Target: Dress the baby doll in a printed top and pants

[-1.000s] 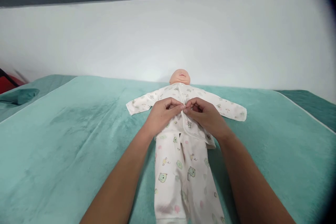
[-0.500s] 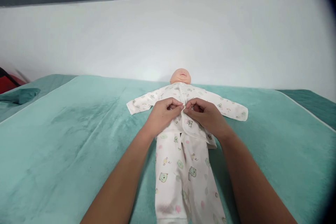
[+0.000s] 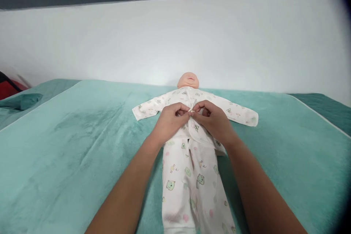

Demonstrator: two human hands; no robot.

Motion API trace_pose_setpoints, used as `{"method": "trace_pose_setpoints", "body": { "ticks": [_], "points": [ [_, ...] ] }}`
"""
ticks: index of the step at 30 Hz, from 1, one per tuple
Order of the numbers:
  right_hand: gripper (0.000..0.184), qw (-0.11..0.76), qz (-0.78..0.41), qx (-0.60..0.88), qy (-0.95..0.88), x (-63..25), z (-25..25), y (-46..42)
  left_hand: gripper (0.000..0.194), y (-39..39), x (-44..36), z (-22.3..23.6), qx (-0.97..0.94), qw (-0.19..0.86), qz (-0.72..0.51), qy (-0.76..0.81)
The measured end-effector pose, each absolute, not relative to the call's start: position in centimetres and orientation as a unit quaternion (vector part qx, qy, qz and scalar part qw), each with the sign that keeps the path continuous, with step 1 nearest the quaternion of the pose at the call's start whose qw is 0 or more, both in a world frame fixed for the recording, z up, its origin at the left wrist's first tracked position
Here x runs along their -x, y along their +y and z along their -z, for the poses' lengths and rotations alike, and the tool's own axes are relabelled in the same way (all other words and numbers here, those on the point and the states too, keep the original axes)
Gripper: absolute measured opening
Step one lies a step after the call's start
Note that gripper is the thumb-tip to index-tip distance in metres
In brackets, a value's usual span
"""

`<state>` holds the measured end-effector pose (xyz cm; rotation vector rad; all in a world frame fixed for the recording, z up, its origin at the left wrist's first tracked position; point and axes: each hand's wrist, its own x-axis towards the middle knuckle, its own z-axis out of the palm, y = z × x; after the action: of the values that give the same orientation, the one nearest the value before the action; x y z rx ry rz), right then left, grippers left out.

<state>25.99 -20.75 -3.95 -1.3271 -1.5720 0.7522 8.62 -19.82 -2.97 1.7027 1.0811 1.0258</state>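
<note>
A baby doll lies on its back, dressed in a white printed baby shirt and matching printed pants. Its sleeves spread out to both sides. My left hand pinches the shirt's front edge at the middle of the chest. Opposite it, my right hand pinches the other front edge, fingertips almost touching those of the left. Whatever fastener lies between the fingertips is too small and covered to make out. Below my hands the shirt front hangs slightly apart over the waist of the pants.
A teal plush blanket covers the bed under the doll. Behind the doll's head rises a white wall with a dark band on top. Something red and black sits at the far left edge.
My right fingers have shifted slightly left, nearer the left fingertips, still pinching the shirt front. The doll lies as before.
</note>
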Motion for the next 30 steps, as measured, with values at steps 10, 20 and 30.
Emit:
{"method": "trace_pose_setpoints", "body": {
  "ticks": [10,20,30],
  "points": [
    [0.022,0.451,-0.367,0.525,-0.621,-26.6,4.2,-20.7,0.019,-19.6,-8.3,3.1,-0.677,0.431,-0.4,0.443],
    [0.021,0.496,-0.422,0.484,-0.584,-26.6,4.3,-20.7,0.01,-19.7,-8.6,2.9,-0.7,0.399,-0.411,0.427],
    [0.018,0.563,-0.303,0.542,-0.545,-25.8,5.4,-20.1,0.027,-19.2,-8.7,4.1,-0.758,0.221,-0.471,0.394]
  ]
}}
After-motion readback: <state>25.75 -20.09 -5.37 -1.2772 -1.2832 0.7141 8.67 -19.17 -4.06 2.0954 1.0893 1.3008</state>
